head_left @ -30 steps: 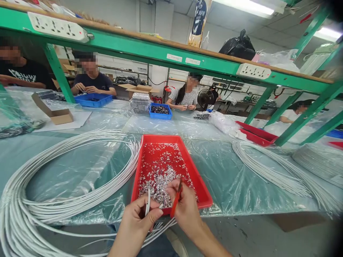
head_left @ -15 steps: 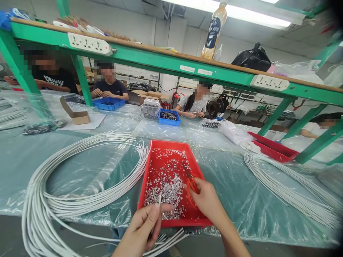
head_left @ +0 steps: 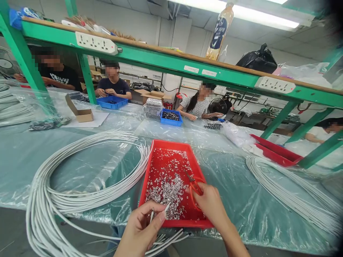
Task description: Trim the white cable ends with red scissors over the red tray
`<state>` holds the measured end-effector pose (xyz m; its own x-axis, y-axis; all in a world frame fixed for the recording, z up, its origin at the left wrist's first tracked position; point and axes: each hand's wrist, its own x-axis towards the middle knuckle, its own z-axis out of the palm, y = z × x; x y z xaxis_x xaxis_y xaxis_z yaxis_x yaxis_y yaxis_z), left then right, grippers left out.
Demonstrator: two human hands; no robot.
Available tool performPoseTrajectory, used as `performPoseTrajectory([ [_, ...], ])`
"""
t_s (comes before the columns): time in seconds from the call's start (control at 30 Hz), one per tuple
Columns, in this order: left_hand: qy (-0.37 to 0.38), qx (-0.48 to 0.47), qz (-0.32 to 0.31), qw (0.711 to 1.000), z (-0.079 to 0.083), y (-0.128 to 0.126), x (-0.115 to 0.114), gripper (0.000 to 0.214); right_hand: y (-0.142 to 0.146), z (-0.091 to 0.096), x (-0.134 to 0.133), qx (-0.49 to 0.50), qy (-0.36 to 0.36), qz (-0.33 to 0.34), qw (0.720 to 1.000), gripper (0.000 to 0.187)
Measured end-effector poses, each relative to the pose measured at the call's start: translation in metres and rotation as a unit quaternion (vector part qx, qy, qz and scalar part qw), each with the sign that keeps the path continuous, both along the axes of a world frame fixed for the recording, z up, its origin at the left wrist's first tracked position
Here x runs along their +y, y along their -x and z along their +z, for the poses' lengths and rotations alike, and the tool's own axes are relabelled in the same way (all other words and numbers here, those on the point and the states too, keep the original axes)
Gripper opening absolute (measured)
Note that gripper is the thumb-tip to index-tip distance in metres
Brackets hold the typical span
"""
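My left hand [head_left: 146,226] is closed near the front edge of the red tray [head_left: 197,167], pinching a white cable [head_left: 167,207] whose end points up over the tray. My right hand [head_left: 210,203] grips a pair of scissors [head_left: 194,191] with orange-red handles, its dark blades partly open above the tray's right side. Small silvery foil scraps [head_left: 168,189] lie scattered in the tray, thickest toward its middle and front. Further loose cable ends [head_left: 175,237] stick out below the tray, beside my left wrist.
A large coil of white cable [head_left: 43,185] lies to the left, another coil [head_left: 289,192] to the right. Across the plastic-covered table, several people sit near blue trays [head_left: 171,123]. A green shelf frame [head_left: 160,53] spans above, bearing a bottle [head_left: 219,32].
My left fingers have shifted their pinch, and the cable end now leans to the right. The scissors stay in my right hand. The view has shifted slightly.
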<state>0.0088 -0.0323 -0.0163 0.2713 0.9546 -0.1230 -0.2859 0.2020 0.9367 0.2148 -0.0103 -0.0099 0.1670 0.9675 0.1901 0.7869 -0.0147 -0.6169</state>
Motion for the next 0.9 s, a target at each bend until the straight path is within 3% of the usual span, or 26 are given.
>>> performPoseTrajectory([
  [0.07, -0.010, -0.005, 0.006, 1.000, -0.004, 0.000, 0.002, 0.042, 0.006, 0.002, -0.006, 0.033, 0.002, 0.047, 0.998, 0.017],
  [0.17, -0.016, -0.009, 0.032, 0.999, -0.009, 0.000, 0.005, 0.039, 0.013, 0.005, -0.025, 0.137, 0.029, 0.144, 0.980, 0.044],
  [0.23, -0.015, -0.011, 0.045, 0.999, -0.011, 0.000, 0.005, 0.039, 0.016, 0.008, -0.040, 0.207, 0.091, 0.211, 0.951, 0.050],
  [0.3, -0.030, -0.006, 0.059, 0.998, -0.010, 0.000, 0.005, 0.034, 0.017, 0.012, -0.051, 0.210, 0.164, 0.244, 0.932, 0.055],
  [0.43, -0.082, 0.003, 0.090, 0.993, -0.008, -0.001, 0.003, 0.019, 0.020, 0.017, -0.059, 0.152, 0.214, 0.257, 0.930, 0.052],
  [0.6, -0.115, 0.040, 0.073, 0.990, -0.007, 0.003, 0.004, 0.011, 0.022, 0.019, -0.063, 0.205, 0.207, 0.264, 0.919, 0.037],
  [0.77, -0.152, 0.053, 0.022, 0.987, -0.007, 0.008, 0.006, 0.011, 0.021, 0.021, -0.063, 0.221, 0.210, 0.275, 0.912, 0.041],
  [0.9, -0.142, 0.053, 0.044, 0.987, -0.008, 0.005, 0.004, 0.013, 0.023, 0.027, -0.062, 0.149, 0.217, 0.274, 0.925, 0.041],
])
